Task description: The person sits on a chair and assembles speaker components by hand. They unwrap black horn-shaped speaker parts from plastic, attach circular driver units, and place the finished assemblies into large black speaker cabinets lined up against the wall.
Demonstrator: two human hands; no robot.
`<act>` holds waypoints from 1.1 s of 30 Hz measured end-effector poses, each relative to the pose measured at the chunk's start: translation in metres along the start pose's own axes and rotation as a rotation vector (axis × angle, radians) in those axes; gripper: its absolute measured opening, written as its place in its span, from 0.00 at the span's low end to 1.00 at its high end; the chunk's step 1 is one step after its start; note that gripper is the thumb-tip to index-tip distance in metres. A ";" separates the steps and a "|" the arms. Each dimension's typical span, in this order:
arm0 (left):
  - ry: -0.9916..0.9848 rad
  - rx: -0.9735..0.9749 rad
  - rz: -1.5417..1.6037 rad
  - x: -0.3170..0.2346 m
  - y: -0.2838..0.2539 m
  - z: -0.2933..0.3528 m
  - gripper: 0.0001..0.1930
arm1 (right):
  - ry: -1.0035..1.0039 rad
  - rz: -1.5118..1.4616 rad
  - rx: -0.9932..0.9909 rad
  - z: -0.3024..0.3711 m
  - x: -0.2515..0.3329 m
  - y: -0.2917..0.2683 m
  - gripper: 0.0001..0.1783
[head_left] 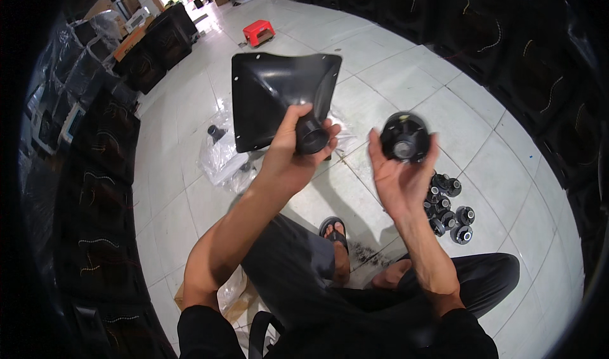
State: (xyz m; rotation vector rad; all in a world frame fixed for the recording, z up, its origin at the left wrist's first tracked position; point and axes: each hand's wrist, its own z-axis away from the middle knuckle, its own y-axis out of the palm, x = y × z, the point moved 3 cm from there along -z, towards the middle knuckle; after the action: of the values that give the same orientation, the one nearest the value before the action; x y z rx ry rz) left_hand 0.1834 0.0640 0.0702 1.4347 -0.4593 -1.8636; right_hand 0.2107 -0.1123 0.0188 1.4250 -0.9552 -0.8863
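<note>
My left hand (303, 137) is wrapped round the narrow round neck of a black speaker horn (266, 99). The horn's wide rectangular flange, with small holes near its edge, faces away from me. Apart from it, on the right, my right hand (404, 175) holds a round black horn driver (405, 138), its threaded-looking round end turned toward me and slightly blurred. On the floor beside my right forearm lie several similar drivers (465, 215), black with pale metal rings. Beneath and left of the horn is crumpled clear plastic (222, 165), and a short black tubular part (216, 132) sits there.
Rows of black speaker cabinets with loose wires line the left (101, 213) and right (469, 29) sides. A red stool (259, 33) stands farther ahead on the tiled floor (507, 162). Beside my left elbow is a cardboard box (241, 305) with plastic.
</note>
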 end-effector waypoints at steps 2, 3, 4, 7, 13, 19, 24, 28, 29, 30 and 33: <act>0.036 -0.071 -0.022 -0.004 -0.005 -0.003 0.15 | 0.159 0.061 -0.106 -0.006 -0.005 -0.037 0.39; 0.046 -0.076 -0.027 -0.005 -0.009 -0.006 0.15 | 0.219 0.072 -0.135 -0.009 -0.007 -0.054 0.38; 0.054 -0.083 -0.031 -0.007 -0.015 -0.009 0.15 | 0.243 0.089 -0.118 -0.010 -0.007 -0.067 0.37; 0.074 -0.078 -0.032 -0.014 -0.024 -0.008 0.16 | 0.245 0.178 -0.077 -0.016 -0.006 -0.076 0.34; 0.093 -0.119 -0.034 -0.022 -0.033 -0.007 0.19 | -0.146 0.825 0.107 -0.017 0.017 -0.026 0.31; 0.033 -0.119 -0.009 -0.015 -0.035 -0.016 0.22 | -0.299 1.237 0.105 0.008 0.028 0.037 0.42; -0.019 -0.068 0.011 -0.009 -0.019 -0.008 0.22 | -0.177 0.835 0.120 0.012 0.023 0.034 0.44; -0.049 -0.034 0.039 0.003 -0.009 -0.006 0.24 | -0.146 1.020 0.166 0.015 0.008 0.015 0.44; -0.040 -0.018 0.051 0.008 -0.003 -0.004 0.23 | -0.154 1.032 0.196 0.016 0.004 0.014 0.46; -0.040 -0.005 0.062 0.016 0.005 0.000 0.22 | -0.236 1.069 0.228 0.019 -0.001 0.016 0.48; -0.026 0.045 0.032 0.023 0.016 0.009 0.21 | -0.497 1.273 0.428 0.020 -0.008 0.017 0.53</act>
State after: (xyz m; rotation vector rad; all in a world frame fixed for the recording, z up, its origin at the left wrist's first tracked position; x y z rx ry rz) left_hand 0.1773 0.0347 0.0683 1.4253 -0.5370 -1.8592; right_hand 0.1884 -0.1131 0.0344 0.6122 -2.1499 -0.0278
